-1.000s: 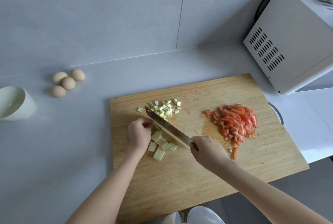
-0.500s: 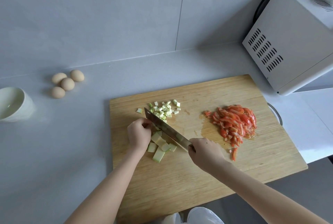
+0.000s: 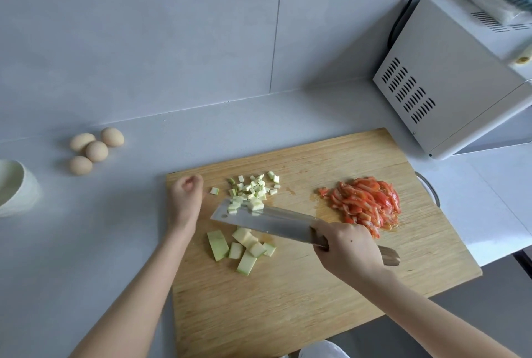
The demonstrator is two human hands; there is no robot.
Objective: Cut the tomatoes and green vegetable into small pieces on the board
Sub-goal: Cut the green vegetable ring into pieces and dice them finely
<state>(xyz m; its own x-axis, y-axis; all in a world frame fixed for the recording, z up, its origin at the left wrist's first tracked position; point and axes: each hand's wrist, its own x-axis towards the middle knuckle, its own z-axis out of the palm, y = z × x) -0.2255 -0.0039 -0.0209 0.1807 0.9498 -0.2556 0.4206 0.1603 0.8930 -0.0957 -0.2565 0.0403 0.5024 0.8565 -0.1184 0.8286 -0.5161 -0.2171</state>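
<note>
A wooden cutting board (image 3: 302, 300) lies on the grey counter. On its right part sits a pile of cut red tomato (image 3: 367, 205). Small green vegetable dice (image 3: 253, 189) lie at the board's back middle, and several larger green strips (image 3: 241, 248) lie nearer me. My right hand (image 3: 349, 248) grips the wooden handle of a cleaver (image 3: 267, 220), whose flat blade lies tilted against the dice, some of them resting on it. My left hand (image 3: 185, 199) hovers at the board's left edge, fingers loosely curled, holding nothing.
Several eggs (image 3: 93, 150) lie on the counter at the left, with a white bowl (image 3: 15, 192) at the far left edge. A white microwave (image 3: 457, 81) stands at the back right, close to the board's far corner. A tiled wall runs behind.
My left hand let go of the green strips and moved left to the board's edge. The cleaver turned flat and pushed the fresh dice toward the small pile.
</note>
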